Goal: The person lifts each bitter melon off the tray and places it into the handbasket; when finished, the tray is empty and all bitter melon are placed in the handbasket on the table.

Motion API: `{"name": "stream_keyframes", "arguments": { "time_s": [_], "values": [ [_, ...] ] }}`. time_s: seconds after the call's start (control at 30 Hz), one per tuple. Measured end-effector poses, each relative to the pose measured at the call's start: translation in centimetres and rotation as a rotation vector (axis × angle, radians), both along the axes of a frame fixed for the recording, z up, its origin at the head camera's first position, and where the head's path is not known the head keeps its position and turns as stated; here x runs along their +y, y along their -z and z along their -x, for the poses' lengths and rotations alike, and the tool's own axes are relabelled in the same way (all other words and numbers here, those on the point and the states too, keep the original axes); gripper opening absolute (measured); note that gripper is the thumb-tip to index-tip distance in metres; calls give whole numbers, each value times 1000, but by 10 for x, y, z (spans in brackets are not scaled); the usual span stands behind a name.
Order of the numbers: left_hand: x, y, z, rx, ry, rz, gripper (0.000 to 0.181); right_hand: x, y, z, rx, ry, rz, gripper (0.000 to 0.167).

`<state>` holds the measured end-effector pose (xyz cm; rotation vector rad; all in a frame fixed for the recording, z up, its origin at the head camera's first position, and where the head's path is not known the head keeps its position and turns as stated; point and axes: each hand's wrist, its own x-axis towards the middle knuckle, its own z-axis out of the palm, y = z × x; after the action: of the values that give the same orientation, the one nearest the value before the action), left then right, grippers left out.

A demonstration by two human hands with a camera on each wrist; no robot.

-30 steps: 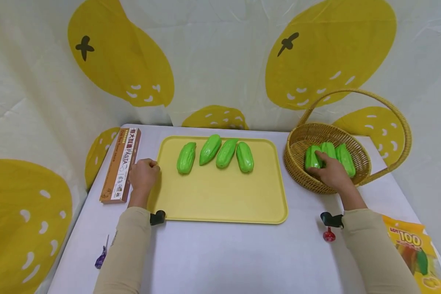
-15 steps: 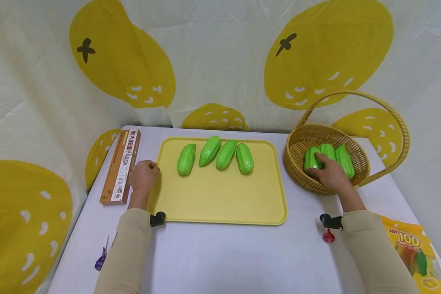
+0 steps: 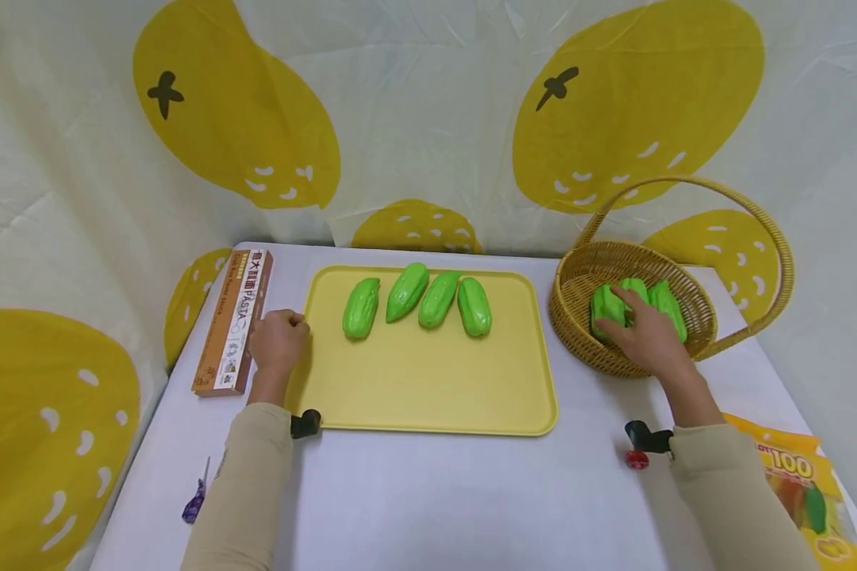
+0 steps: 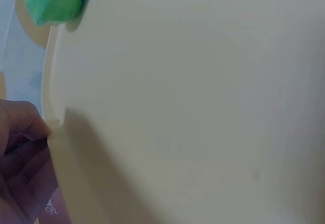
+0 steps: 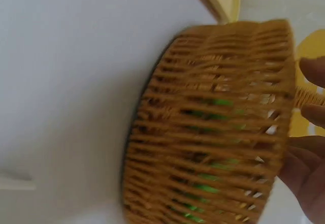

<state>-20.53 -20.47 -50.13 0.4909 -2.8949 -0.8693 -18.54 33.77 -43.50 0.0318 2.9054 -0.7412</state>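
Observation:
My left hand (image 3: pixel 280 341) pinches the left rim of a yellow tray (image 3: pixel 436 385); in the left wrist view the thumb (image 4: pixel 33 122) lies on the rim (image 4: pixel 45 94). Several glossy green bitter gourds (image 3: pixel 474 307) lie along the tray's far part. My right hand (image 3: pixel 650 337) is over a round wicker basket (image 3: pixel 567 337), fingers spread apart above the left one of three more bitter gourds (image 3: pixel 664 305). Whether it touches that gourd I cannot tell. In the right wrist view the basket wall (image 5: pixel 208 132) hides the gourds' lower parts, and the fingers stand by the rim.
The basket's tall handle (image 3: pixel 774 238) arches on its right. A pasta box (image 3: pixel 234 325) stands left of the tray. A purple-wrapped lollipop (image 3: pixel 194 503), a red sweet (image 3: pixel 637 460) and a yellow candy bag (image 3: pixel 800 492) lie nearer the front. A printed curtain (image 3: pixel 428 119) hangs behind.
My right hand has loosened and lifted slightly over the gourds, its fingers spread wider than before. The left hand keeps its hold on the tray's rim.

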Motion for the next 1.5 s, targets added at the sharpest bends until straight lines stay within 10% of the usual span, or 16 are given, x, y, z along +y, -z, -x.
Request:
{"name": "stream_keyframes", "arguments": {
  "time_s": [0.2,0.43,0.9,1.5],
  "values": [
    [-2,2,0,-3,2,-10,30,-30,-15,-8,241,5,120,63],
    [-2,2,0,1,-7,-9,31,-65,-12,-8,338,-102,164,57],
    [1,3,2,-3,-18,4,31,-120,20,19,55,-188,235,75],
    [2,2,1,-1,-14,21,30,-157,62,46,20,-166,280,81]
  ]
}}
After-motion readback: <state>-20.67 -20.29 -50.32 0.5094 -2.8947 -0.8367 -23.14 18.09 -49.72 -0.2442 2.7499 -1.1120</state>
